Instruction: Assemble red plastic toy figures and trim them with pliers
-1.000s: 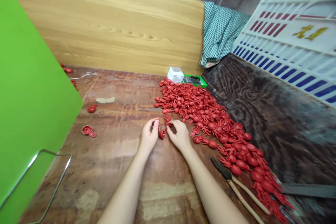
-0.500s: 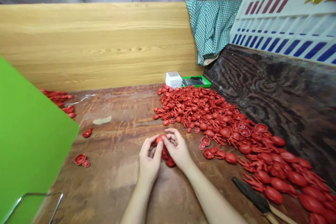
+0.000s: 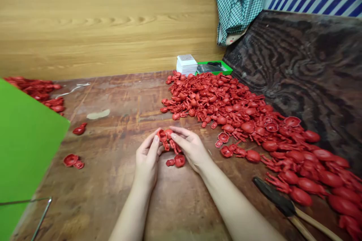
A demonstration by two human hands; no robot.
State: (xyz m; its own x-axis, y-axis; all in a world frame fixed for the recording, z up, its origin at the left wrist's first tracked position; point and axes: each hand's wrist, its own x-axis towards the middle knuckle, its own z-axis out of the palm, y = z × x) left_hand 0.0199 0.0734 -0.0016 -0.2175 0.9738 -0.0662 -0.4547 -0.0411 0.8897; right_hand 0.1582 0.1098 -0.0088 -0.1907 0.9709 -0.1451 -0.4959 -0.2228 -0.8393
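Observation:
Over the middle of the table, my left hand [image 3: 148,154] pinches a hollow red plastic shell [image 3: 162,136], its open side showing. My right hand [image 3: 192,147] grips a red plastic doll-like part [image 3: 169,133] with thin limbs hanging down. These two pieces are side by side at the fingertips; whether they are joined I cannot tell. Just below the hands, a small red hollow piece [image 3: 179,160] lies on the brown table [image 3: 118,180]. To the right spreads a large heap of similar red plastic parts [image 3: 215,98].
Loose red pieces [image 3: 71,160] lie at left, beside a green panel [image 3: 25,150] and a bent metal rod [image 3: 42,216]. A black-bladed tool with wooden handles [image 3: 275,197] rests at right. White stacked cards [image 3: 186,64] and a green tray [image 3: 227,68] stand at the back.
The camera view has tilted downward. The red pieces in my hands now show apart as a hollow shell and a limbed part. The small piece on the table below is more exposed.

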